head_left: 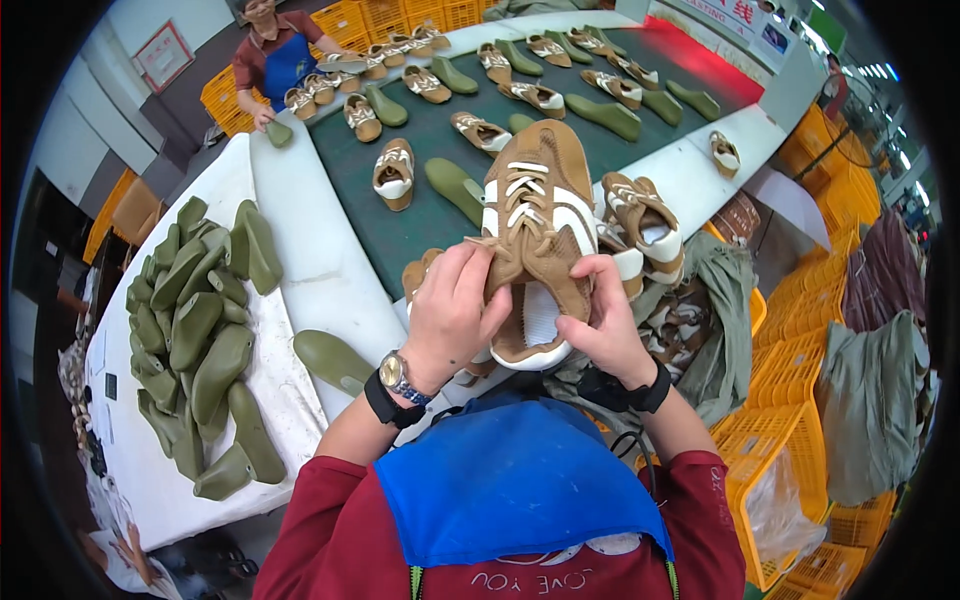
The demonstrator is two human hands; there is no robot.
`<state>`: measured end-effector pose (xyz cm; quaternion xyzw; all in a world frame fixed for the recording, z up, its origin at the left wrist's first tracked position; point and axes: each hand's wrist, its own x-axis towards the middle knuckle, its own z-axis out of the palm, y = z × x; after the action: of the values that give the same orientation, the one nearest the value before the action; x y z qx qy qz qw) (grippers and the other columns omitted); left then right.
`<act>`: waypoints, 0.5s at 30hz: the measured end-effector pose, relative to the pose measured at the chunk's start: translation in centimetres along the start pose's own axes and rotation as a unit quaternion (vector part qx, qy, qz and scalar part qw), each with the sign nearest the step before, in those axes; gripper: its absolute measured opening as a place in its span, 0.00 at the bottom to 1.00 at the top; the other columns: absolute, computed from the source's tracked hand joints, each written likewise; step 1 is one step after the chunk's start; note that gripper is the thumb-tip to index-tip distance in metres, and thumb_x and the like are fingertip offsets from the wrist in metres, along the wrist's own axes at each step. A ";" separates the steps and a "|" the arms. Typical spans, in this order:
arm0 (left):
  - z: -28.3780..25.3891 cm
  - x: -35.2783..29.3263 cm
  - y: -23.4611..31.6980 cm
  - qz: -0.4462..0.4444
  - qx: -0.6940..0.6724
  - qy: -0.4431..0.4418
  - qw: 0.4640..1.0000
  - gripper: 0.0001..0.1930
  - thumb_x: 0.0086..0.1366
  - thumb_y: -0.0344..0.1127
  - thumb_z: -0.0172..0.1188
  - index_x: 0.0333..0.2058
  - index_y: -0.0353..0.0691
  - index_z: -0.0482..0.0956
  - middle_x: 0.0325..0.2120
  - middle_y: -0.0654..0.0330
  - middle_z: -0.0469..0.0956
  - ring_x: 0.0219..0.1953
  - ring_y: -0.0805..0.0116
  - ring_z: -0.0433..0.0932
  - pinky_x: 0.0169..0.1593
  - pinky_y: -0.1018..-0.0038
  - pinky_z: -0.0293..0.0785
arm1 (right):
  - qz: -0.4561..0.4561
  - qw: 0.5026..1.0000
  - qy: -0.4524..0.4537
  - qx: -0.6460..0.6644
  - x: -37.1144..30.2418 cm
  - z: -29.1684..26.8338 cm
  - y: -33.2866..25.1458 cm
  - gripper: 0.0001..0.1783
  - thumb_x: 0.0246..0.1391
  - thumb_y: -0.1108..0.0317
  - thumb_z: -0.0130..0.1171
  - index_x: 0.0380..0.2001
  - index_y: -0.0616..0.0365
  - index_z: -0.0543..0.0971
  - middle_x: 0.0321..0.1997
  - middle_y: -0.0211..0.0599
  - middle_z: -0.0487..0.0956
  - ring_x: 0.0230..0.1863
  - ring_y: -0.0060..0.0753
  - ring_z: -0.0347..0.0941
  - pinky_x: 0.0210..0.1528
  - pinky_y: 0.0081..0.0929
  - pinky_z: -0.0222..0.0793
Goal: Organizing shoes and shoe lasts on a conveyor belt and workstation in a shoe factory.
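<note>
A brown suede sneaker (548, 150) with white laces and white side stripes is held up in front of me, its toe pointing away. My left hand (455, 305) pinches the left edge of its collar near the tongue. On the other side, my right hand (607, 325) grips the right edge of the collar, with the thumb near the heel. The shoe's mouth is spread, and a pale ribbed insole (541, 312) shows inside. Just left of my left forearm, a green shoe last (333, 358) lies on the white table edge.
A pile of green lasts (200, 325) covers the left table (120, 400). More sneakers and lasts stand on the green conveyor belt (350, 190). A co-worker (283, 62) holds a last at the far left. Yellow crates (770, 440) and a draped grey-green cloth (725, 320) flank my right.
</note>
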<state>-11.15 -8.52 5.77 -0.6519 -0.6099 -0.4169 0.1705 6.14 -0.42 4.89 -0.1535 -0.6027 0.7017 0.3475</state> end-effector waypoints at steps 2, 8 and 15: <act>-0.6 -0.5 -0.4 -0.012 0.018 0.034 0.999 0.14 0.43 0.25 0.58 0.33 0.30 0.71 0.29 0.50 0.72 0.30 0.53 0.72 0.35 0.67 0.72 | 0.051 0.988 0.010 -0.145 1.1 1.3 -0.1 0.25 0.37 0.75 0.57 0.41 0.56 0.62 0.42 0.36 0.64 0.45 0.30 0.63 0.47 0.25 0.60; -2.0 -2.9 -0.8 -0.048 0.036 0.017 0.998 0.07 0.42 0.28 0.52 0.24 0.37 0.69 0.19 0.56 0.66 0.23 0.58 0.69 0.26 0.67 0.68 | -0.255 0.765 0.085 -0.586 1.5 4.6 0.8 0.30 0.28 0.70 0.63 0.42 0.54 0.70 0.53 0.51 0.60 0.54 0.54 0.57 0.54 0.44 0.52; -4.2 -6.0 0.6 -0.120 0.007 0.016 0.993 0.06 0.50 0.30 0.56 0.27 0.36 0.70 0.21 0.56 0.68 0.25 0.59 0.71 0.27 0.69 0.69 | -0.257 0.864 -0.068 -0.428 2.2 6.5 2.2 0.13 0.35 0.83 0.55 0.30 0.62 0.74 0.31 0.42 0.70 0.31 0.39 0.69 0.31 0.27 0.65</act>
<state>-11.42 -15.64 3.98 -0.5664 -0.6835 -0.4407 0.1336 -0.19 -3.86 4.74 -0.0788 -0.8839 0.2693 0.3742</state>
